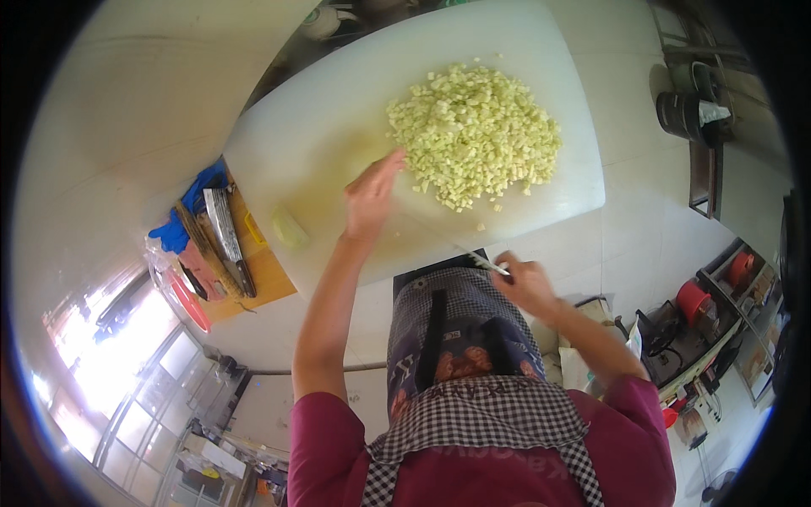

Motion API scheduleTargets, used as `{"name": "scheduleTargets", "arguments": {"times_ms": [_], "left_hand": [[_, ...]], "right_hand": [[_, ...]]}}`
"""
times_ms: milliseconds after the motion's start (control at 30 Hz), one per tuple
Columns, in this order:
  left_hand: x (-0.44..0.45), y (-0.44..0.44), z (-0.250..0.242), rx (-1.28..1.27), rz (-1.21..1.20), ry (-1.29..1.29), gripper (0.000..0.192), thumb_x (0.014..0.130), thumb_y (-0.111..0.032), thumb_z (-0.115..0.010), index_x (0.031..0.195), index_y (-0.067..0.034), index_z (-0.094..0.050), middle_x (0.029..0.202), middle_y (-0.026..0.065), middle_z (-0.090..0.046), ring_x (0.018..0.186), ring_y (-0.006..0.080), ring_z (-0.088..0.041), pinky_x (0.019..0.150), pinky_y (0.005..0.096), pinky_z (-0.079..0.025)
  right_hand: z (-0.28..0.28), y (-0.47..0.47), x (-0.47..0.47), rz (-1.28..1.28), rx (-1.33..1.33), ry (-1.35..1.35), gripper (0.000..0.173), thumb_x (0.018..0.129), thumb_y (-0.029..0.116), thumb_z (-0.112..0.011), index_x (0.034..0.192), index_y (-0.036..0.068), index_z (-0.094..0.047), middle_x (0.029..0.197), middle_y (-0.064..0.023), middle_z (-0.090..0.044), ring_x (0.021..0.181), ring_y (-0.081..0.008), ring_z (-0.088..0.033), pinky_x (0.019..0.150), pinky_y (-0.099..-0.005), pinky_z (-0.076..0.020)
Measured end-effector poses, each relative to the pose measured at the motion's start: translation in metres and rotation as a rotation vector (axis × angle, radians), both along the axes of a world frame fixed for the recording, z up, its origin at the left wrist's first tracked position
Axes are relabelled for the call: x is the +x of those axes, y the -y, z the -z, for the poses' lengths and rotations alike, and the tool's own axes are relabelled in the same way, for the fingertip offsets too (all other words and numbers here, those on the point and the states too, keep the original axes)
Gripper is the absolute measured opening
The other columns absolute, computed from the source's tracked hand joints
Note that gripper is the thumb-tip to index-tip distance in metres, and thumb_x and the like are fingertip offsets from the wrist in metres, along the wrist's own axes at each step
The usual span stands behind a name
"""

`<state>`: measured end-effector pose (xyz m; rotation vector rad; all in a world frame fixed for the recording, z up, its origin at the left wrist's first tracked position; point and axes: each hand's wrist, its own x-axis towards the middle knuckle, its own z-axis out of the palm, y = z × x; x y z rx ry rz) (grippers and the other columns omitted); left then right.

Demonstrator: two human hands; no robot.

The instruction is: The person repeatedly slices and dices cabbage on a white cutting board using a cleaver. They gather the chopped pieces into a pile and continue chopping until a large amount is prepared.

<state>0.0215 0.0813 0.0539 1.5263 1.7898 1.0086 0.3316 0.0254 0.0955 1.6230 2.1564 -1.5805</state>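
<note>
A large white cutting board (329,146) bears a heap of diced pale green vegetable (475,136). My left hand (374,193) is over the board at the heap's left edge, fingertips towards the pieces; whether it touches them I cannot tell. In my right hand (526,285), at the board's near edge, is the handle of a knife (478,258), its blade blurred and pointing up and left over the board. One larger pale green piece of vegetable (289,228) lies near the board's left edge. A few stray dice lie around the heap.
Left of the board, a wooden surface (279,279) bears a cleaver (223,222), a yellow-handled item (255,228), a long brown stick-like thing (204,247) and blue plastic (171,234). A black bin (681,117) stands on the floor at right. A red container (692,298) is at lower right.
</note>
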Motion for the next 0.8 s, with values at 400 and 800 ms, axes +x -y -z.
{"name": "scheduleTargets", "arguments": {"times_ms": [400,800], "left_hand": [[-0.123,0.136,0.038,-0.115,-0.714,-0.307,0.048,0.104,-0.025,-0.044,0.145,-0.002,-0.040,0.151,0.0165,-0.039,0.140,0.0342,-0.035,0.114,0.0412,-0.030],[-0.010,0.101,0.080,-0.095,-0.769,-0.096,0.051,0.100,-0.024,-0.054,0.143,-0.001,-0.042,0.146,0.0218,-0.040,0.133,0.0382,-0.042,0.106,0.0433,-0.038]], "right_hand": [[0.055,-0.011,-0.094,0.045,0.087,-0.030,0.017,0.089,0.020,-0.062,0.097,0.005,-0.059,0.066,-0.0190,-0.065,0.063,-0.0416,-0.064,0.060,-0.0480,-0.0530],[0.043,0.015,-0.139,0.196,0.159,-0.037,0.015,0.090,0.015,-0.064,0.093,0.001,-0.059,0.062,-0.0192,-0.061,0.057,-0.0394,-0.062,0.053,-0.0458,-0.0482]]}}
